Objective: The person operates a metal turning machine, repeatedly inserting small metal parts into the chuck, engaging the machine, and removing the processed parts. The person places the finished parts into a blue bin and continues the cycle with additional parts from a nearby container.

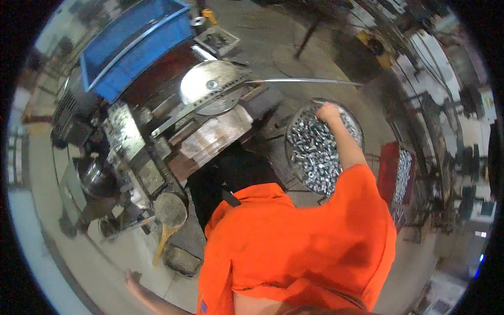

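Note:
My right hand point(328, 111) is over the far side of a round metal basin point(359, 123) heaped with small shiny metal cylinders point(319, 160). Its fingers are curled down by the rim, and what they hold, if anything, is hidden. Out at the lower left, my left hand point(133, 280) hangs over the floor, away from the workbench. A finger is stretched out and nothing shows in it. Nearest to it are a round pan with a wooden handle point(164, 240) and a dark oblong tray point(181, 261).
Ahead stands a machine with a shiny round disc point(209, 84) and a perforated bar point(184, 113). Behind it is a blue crate point(137, 50). A long metal rod point(310, 81) reaches toward the right. Beyond the basin, a red bin point(388, 170) holds more small metal parts.

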### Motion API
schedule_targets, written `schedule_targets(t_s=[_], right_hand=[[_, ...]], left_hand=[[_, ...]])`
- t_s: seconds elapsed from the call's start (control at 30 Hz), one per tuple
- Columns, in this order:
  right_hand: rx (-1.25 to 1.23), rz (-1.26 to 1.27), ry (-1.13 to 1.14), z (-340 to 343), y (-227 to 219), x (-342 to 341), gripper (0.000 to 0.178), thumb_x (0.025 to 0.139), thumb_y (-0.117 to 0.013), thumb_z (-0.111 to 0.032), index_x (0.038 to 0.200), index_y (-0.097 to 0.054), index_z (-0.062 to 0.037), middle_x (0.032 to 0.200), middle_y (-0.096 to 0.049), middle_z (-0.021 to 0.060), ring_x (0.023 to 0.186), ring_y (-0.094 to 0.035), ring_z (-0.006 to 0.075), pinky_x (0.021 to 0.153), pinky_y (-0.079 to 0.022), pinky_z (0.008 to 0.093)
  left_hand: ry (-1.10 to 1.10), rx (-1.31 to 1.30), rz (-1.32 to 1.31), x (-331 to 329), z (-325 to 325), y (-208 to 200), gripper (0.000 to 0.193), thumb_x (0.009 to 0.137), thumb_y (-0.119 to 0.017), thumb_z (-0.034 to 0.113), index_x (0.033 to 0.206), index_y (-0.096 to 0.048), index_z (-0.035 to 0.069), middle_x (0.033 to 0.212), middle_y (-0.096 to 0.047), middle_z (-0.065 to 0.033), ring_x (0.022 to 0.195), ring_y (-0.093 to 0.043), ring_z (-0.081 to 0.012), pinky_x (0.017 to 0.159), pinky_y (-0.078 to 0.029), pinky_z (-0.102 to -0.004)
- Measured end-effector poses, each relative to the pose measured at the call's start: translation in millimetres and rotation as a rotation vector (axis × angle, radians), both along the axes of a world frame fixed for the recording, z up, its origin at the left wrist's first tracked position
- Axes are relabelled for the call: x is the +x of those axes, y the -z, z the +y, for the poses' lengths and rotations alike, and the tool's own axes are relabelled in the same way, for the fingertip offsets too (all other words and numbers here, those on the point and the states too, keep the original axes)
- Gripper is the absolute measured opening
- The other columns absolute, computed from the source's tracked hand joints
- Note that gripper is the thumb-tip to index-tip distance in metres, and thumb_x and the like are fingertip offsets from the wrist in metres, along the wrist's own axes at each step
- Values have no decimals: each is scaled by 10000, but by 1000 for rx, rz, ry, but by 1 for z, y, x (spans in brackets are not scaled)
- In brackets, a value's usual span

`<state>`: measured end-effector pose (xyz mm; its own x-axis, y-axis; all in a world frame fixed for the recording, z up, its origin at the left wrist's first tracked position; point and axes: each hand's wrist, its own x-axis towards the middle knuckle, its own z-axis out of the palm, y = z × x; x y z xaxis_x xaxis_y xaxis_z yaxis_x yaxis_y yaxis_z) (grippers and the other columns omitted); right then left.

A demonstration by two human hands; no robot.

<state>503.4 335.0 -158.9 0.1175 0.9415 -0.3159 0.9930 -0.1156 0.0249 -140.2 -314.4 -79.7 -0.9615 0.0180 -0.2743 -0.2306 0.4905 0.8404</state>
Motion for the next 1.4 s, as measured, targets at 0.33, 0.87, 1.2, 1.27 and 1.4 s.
schedule_targets(t_s=[0.33,0.87,1.2,1.27,1.4], right_hand=[[-11,-25,-152,14,45,27,325,663,-598,-315,817,-669,-38,915,-633,216,925,-597,346,806,-473,423],[230,1035,-581,-33,-136,-212,236,738,-540,46,870,-711,-49,1109,-596,131,895,-595,199,754,-483,286],[281,835,-1780,-183,-199,-536,327,530,-620,-157,829,-689,-48,1165,-558,122,995,-523,340,860,-442,397],[227,579,-1711,-184,-177,-571,290,527,-614,-155,784,-699,-52,1055,-603,138,927,-541,343,817,-457,403],[175,510,-1626,-184,-157,-600,265,545,-606,-168,762,-701,-48,809,-643,166,780,-602,339,724,-495,382]], left_hand=[[102,87,51,4,-8,-1,340,780,-681,262,926,-552,-17,643,-542,-53,552,-535,-136,512,-460,-285],[131,15,60,10,-3,-14,318,771,-650,275,871,-582,-19,645,-564,-60,552,-554,-129,517,-445,-283],[272,-727,234,64,-27,-42,357,725,-673,274,884,-563,-26,810,-595,-242,785,-584,-393,677,-452,-450],[207,-693,241,78,-32,-31,374,730,-672,280,910,-558,-28,798,-591,-236,780,-578,-399,672,-452,-452],[111,-696,347,91,-40,-4,393,753,-650,265,973,-539,-42,783,-586,-244,774,-572,-416,675,-455,-468]])
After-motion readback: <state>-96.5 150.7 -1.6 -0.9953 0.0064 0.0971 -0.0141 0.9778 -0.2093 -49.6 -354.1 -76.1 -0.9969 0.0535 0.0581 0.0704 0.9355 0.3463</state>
